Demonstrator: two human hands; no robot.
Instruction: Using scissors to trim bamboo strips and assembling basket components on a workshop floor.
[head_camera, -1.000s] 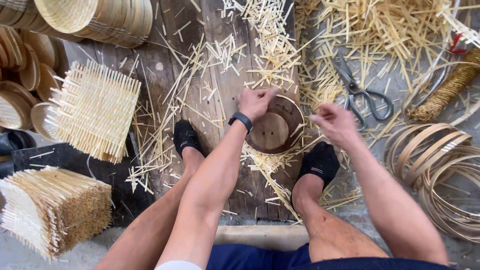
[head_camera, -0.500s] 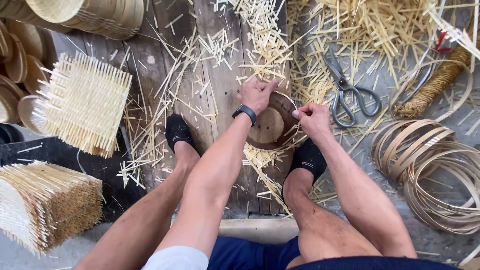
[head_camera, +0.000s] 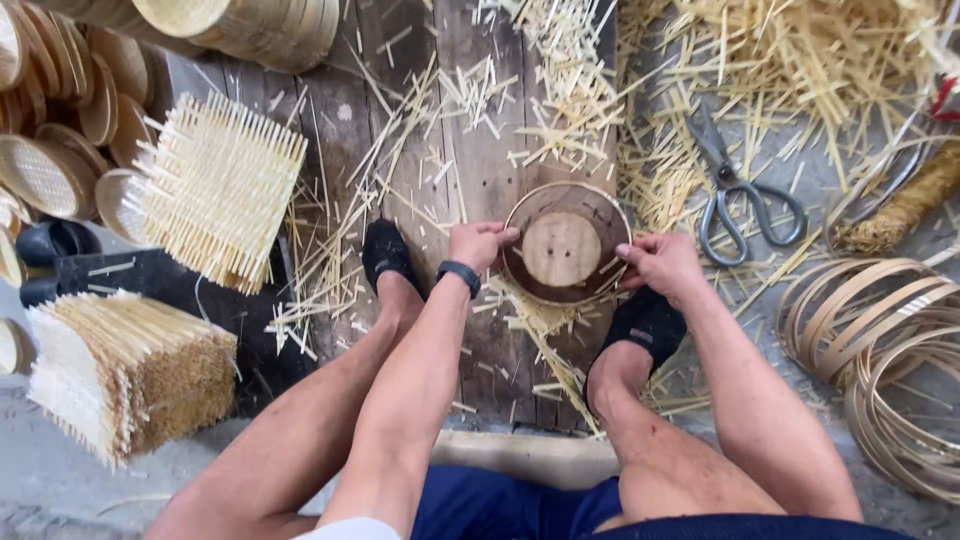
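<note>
Two hands grasp a round bamboo hoop (head_camera: 566, 245) with a wooden disc inside, resting on the plank floor (head_camera: 480, 150) between the feet: left hand (head_camera: 478, 243) clenched on its left rim, right hand (head_camera: 660, 263) on its right. Scissors (head_camera: 735, 190) lie near.

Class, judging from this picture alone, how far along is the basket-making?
Done: finished baskets stacked top left. In hand: left hand and right hand grip a round hoop on the plank. Left: unused woven mats and loose rings.
</note>
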